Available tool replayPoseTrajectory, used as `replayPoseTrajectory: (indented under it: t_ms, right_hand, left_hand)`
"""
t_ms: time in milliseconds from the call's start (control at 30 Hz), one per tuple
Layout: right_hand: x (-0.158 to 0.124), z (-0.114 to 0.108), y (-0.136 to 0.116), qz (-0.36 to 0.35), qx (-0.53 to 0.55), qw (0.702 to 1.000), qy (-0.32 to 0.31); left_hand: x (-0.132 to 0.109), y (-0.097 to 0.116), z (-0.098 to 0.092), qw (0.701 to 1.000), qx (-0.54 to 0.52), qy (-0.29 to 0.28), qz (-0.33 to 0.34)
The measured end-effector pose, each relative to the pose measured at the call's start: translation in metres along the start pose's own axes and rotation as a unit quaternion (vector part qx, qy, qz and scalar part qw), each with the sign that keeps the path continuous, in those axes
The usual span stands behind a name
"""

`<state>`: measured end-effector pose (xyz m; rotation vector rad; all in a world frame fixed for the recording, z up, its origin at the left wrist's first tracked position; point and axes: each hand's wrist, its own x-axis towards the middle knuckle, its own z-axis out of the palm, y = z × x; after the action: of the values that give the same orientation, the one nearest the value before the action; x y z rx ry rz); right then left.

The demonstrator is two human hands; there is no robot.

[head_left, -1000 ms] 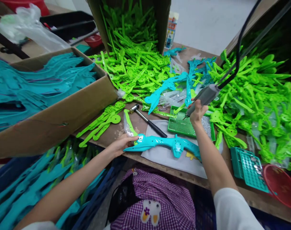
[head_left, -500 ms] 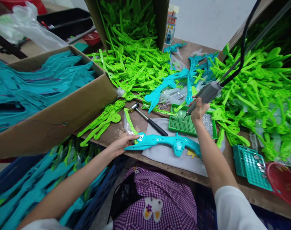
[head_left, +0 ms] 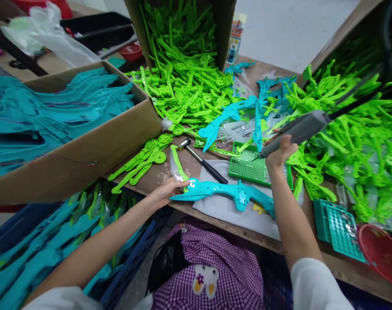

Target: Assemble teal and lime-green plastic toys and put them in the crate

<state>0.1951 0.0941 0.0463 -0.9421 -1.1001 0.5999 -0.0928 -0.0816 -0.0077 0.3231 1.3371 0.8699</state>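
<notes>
– Any writing readable?
– None. The left hand [head_left: 165, 192] clasps the long turquoise plastic toy piece [head_left: 226, 192] lying on the surface; the right hand [head_left: 279, 151] grips the grey powered screwdriver [head_left: 296, 131] above the green perforated tray [head_left: 252, 165].

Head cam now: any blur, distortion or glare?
Head view: motion blur on the grey power screwdriver in the right hand and on its cable; wide-angle bending at the edges; even light, no harsh glare; turquoise toy part under the left hand is sharp.
</notes>
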Motion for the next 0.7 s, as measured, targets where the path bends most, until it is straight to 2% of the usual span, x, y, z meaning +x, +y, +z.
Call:
replayPoseTrajectory:
  t_ms: [100, 200, 300, 367, 500, 700]
  right_hand:
    - [-0.031, 0.018, -0.034, 0.006, 0.059, 0.998, -0.001]
    - [-0.083, 0.052, -0.057, 0.047, 0.136, 0.985, -0.09]
    - [-0.132, 0.087, -0.06, 0.085, 0.174, 0.964, -0.184]
    - [-0.151, 0.103, -0.054, 0.092, 0.175, 0.954, -0.226]
    - [-0.159, 0.113, -0.043, 0.087, 0.181, 0.946, -0.255]
    - [-0.154, 0.107, -0.043, 0.085, 0.147, 0.95, -0.26]
  left_hand:
    - [0.0, -0.001, 0.002, 1.0, -0.009, -0.007, -0.002]
    - [-0.001, -0.002, 0.003, 1.0, -0.022, -0.007, 0.003]
    - [-0.001, -0.002, 0.002, 0.999, -0.028, -0.016, 0.004]
    - [-0.002, -0.001, 0.002, 0.999, -0.029, -0.034, 0.006]
    - [-0.002, 0.0, 0.0, 0.998, -0.033, -0.05, 0.01]
    - [0.003, -0.003, -0.002, 0.998, -0.022, -0.063, 0.02]
